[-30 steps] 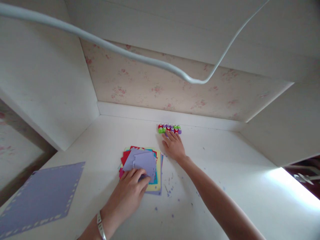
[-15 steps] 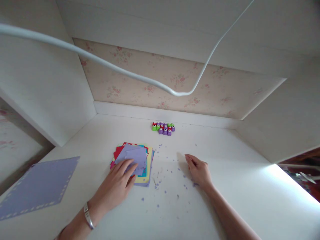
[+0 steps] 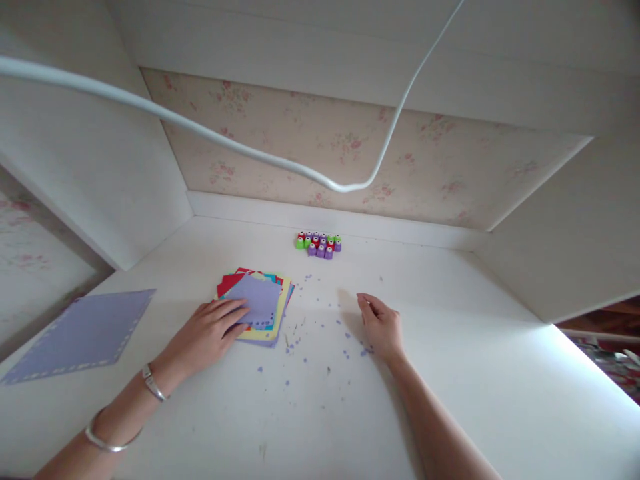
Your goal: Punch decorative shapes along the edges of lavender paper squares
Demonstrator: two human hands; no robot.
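My left hand lies with outstretched fingers over the left side of a paper stack. On top is a lavender paper sheet, with small punched holes along its lower edge. Red, blue and yellow paper sheets stick out below it. My right hand rests on the table to the right, fingers curled together, with nothing visible in them. Beyond both hands, several small craft punches in purple, green and red stand grouped near the back board.
A large lavender sheet with a punched border lies at the left. Small lavender paper bits are scattered across the white table. A white cable or rod crosses above. White panels flank the table.
My right hand has drawn back from the craft punches to the near right, leaving three purple ones visible in front. My left hand has shifted toward the stack's left edge.
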